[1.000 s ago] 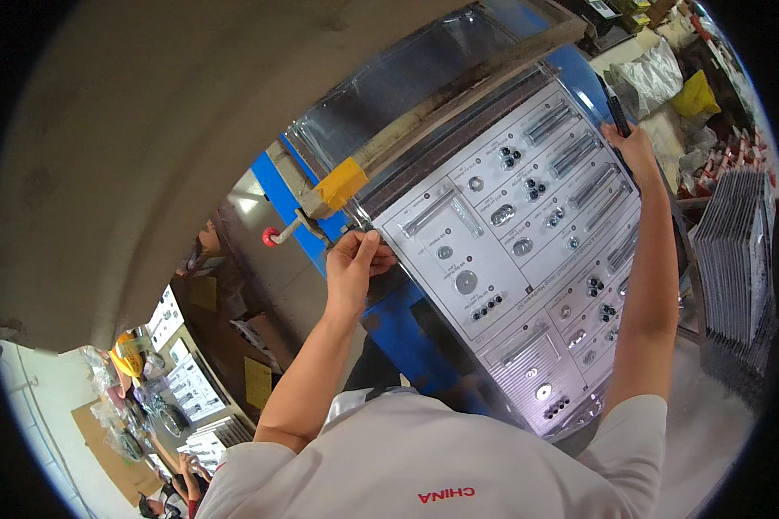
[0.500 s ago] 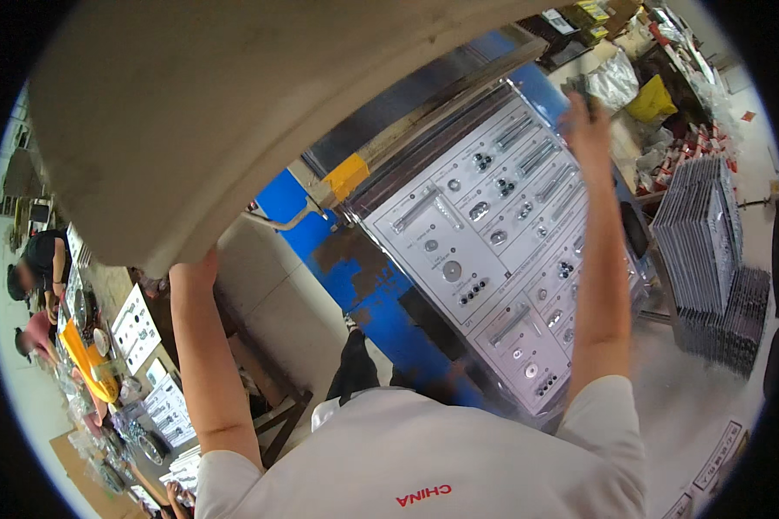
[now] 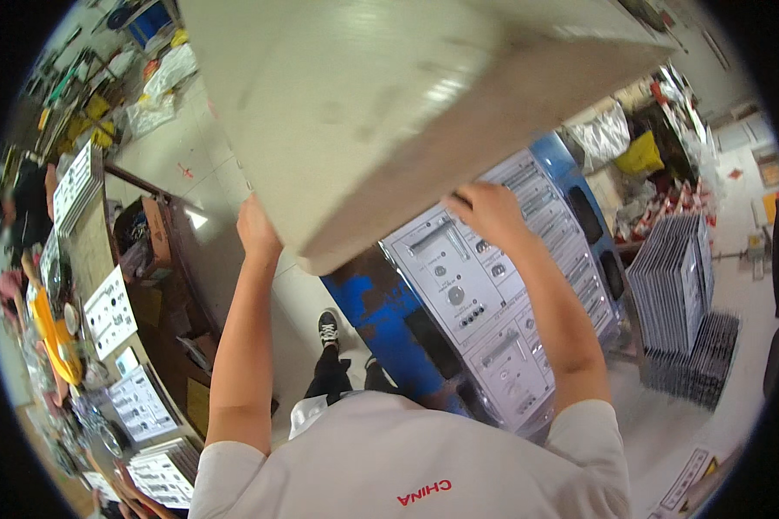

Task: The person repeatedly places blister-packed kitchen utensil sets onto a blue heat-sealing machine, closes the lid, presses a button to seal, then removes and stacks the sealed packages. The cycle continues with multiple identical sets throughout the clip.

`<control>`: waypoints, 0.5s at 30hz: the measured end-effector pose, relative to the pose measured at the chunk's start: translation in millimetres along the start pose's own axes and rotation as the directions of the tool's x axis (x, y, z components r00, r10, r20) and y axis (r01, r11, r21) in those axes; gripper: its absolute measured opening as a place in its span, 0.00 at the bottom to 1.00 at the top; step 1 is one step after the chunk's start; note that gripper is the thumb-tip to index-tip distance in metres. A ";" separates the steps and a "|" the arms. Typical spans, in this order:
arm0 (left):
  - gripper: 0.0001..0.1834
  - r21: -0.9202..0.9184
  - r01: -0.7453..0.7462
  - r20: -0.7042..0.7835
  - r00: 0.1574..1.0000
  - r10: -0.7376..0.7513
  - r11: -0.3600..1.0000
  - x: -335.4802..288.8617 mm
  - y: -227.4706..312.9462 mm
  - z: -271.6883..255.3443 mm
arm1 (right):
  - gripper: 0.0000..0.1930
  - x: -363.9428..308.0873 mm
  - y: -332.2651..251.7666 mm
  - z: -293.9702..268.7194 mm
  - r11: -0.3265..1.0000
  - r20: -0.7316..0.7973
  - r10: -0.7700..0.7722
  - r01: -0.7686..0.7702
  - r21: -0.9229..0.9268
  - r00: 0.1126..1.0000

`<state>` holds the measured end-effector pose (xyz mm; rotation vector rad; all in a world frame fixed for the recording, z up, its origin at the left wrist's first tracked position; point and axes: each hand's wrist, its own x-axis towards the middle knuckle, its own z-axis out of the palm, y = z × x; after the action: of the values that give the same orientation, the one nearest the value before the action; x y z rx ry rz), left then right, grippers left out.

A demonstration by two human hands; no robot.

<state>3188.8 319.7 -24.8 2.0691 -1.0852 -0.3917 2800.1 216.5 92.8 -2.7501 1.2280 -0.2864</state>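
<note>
A large beige panel-like cover [image 3: 363,104] hangs above the work, with a rounded lower corner. My left hand [image 3: 255,227] is closed on its left edge; the fingertips are hidden behind it. Just under the cover's lower edge is my right hand [image 3: 491,212], fingers curled; whatever they hold, if anything, is hidden. Beneath that hand lies a white printed card sheet [image 3: 502,298] under clear plastic film, with small metal parts in rows. The sheet rests on a worn blue machine bed [image 3: 368,298], and the cover hides its far end.
On the right stands a stack of grey-edged boards [image 3: 666,281]. Behind the bed are a silver bag [image 3: 601,138] and a yellow bag [image 3: 640,154]. A long table [image 3: 160,346] with cards and parts runs along the left, with people [image 3: 28,203] beside it.
The cover has swung to the right and now hides the far part of the sheet. My right hand has drawn back from the far right to the cover's lower edge. My view has turned.
</note>
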 end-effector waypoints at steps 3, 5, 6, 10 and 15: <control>0.20 0.071 0.037 0.023 0.999 -0.038 0.997 -15.8 26.8 -8.8 | 0.15 -8.3 -15.8 -10.9 0.887 0.004 -0.457 0.456 -0.074 0.890; 0.20 0.127 0.044 0.060 0.997 -0.052 0.991 -21.5 50.9 -18.6 | 0.16 -9.9 -21.7 -4.5 0.856 0.022 -0.490 0.486 -0.174 0.871; 0.20 0.158 0.045 0.065 0.996 -0.056 0.986 -24.4 59.0 -21.9 | 0.16 -10.2 -22.1 2.6 0.851 0.026 -0.493 0.488 -0.194 0.870; 0.20 0.070 0.034 0.016 0.999 -0.035 0.997 -15.6 55.7 -20.8 | 0.19 -12.5 8.1 25.3 0.821 0.020 -0.543 0.535 -0.197 0.840; 0.21 -0.189 0.009 -0.107 0.994 -0.030 0.982 5.0 15.6 -3.2 | 0.18 -1.3 141.3 -12.7 0.761 0.139 -0.312 0.335 -0.555 0.940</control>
<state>3184.7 311.7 -10.7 1.9116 -0.9266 -0.3713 2694.2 123.1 79.3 -3.4727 0.9266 0.1468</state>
